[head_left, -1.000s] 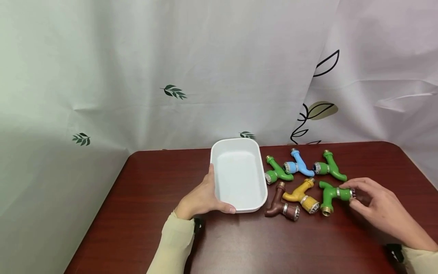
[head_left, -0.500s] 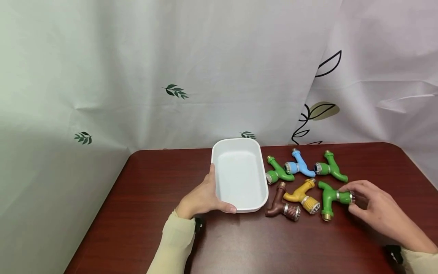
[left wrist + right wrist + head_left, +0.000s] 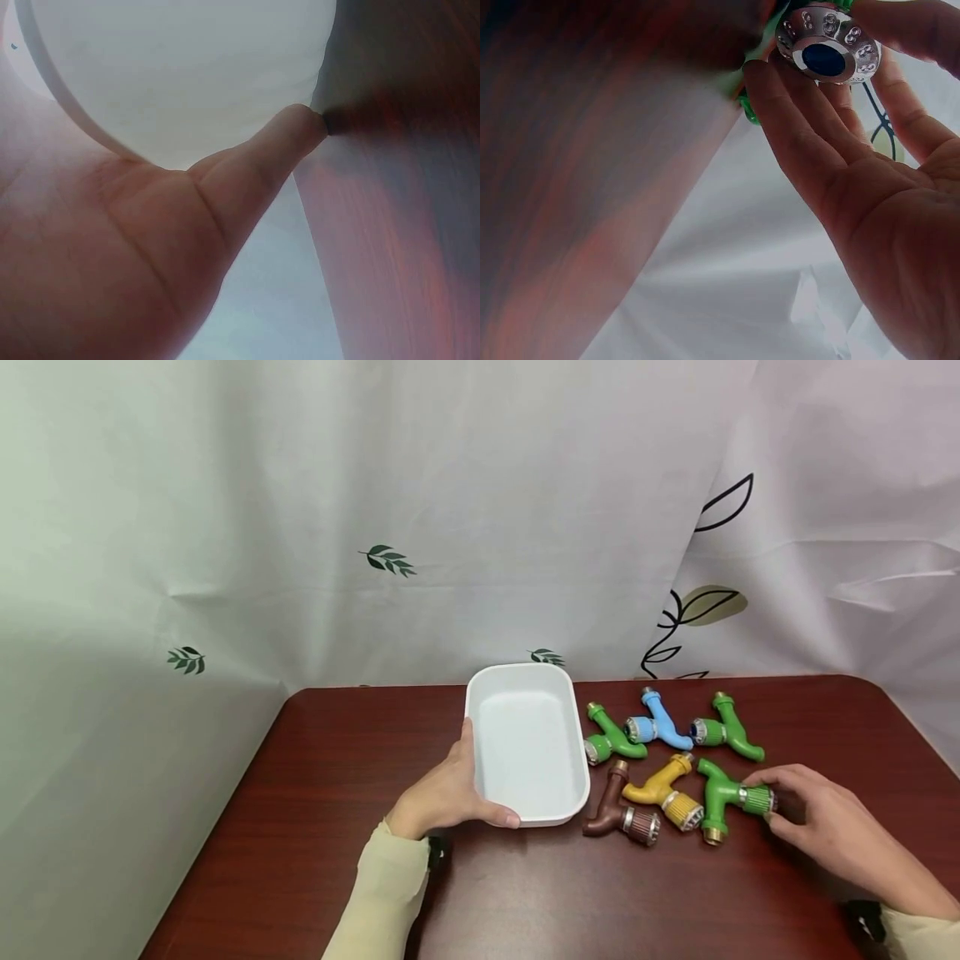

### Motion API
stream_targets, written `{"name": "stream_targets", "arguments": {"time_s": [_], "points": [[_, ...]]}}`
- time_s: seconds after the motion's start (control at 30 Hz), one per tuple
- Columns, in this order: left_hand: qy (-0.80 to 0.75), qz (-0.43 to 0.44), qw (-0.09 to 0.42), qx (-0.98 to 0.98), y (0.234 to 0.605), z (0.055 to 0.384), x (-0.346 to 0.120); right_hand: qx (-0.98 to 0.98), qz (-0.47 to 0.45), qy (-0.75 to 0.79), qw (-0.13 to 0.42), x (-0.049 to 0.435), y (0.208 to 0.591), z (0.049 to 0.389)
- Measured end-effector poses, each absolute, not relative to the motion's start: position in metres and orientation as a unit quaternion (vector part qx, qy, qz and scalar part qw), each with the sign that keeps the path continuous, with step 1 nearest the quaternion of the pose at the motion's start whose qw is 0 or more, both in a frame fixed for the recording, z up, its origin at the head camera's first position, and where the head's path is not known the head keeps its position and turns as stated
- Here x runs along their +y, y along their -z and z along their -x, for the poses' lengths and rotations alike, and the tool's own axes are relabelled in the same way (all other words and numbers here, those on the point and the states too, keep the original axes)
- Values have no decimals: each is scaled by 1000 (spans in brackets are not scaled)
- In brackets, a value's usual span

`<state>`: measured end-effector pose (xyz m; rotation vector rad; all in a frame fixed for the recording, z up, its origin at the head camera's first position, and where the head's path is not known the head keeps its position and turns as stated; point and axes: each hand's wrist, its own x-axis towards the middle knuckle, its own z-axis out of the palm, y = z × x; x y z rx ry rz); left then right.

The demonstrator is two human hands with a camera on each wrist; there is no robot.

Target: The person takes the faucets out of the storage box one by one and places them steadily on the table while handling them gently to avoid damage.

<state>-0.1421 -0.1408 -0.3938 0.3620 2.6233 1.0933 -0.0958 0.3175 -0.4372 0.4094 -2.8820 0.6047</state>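
Several plastic taps lie on the table right of a white tray [image 3: 528,747]. My left hand [image 3: 438,793] rests against the tray's near left corner, its straight thumb [image 3: 262,154] along the near rim and its fingers at the left side. With thumb and fingers, my right hand [image 3: 825,818] pinches the ribbed knob of a green tap [image 3: 718,793]. The knob's silver end cap [image 3: 829,49] with a dark centre shows between those fingers in the right wrist view. Left of this tap lie a yellow tap [image 3: 663,789] and a brown tap [image 3: 615,810].
Behind them, a green tap [image 3: 615,739], a light blue tap [image 3: 660,722] and another green tap [image 3: 731,731] form a back row. The reddish-brown table [image 3: 525,902] ends at a pale curtain [image 3: 465,527] with leaf prints.
The green tap at my right hand has turned slightly, its brass end swinging a little toward the near left. The left hand stays at the tray, and the whole view has shifted slightly.
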Motion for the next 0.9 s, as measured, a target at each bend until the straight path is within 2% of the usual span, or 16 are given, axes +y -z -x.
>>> {"name": "stream_targets", "arguments": {"time_s": [0.53,0.77,0.9], "points": [[-402,-134,140,895,397,142,-140,-963,-153,-206,87,315,434,93],[-374,-141,138,906,395,142,-142,-946,-184,-217,156,285,413,95],[-337,-114,128,926,386,141,-143,-937,-185,-249,163,254,401,100]]}}
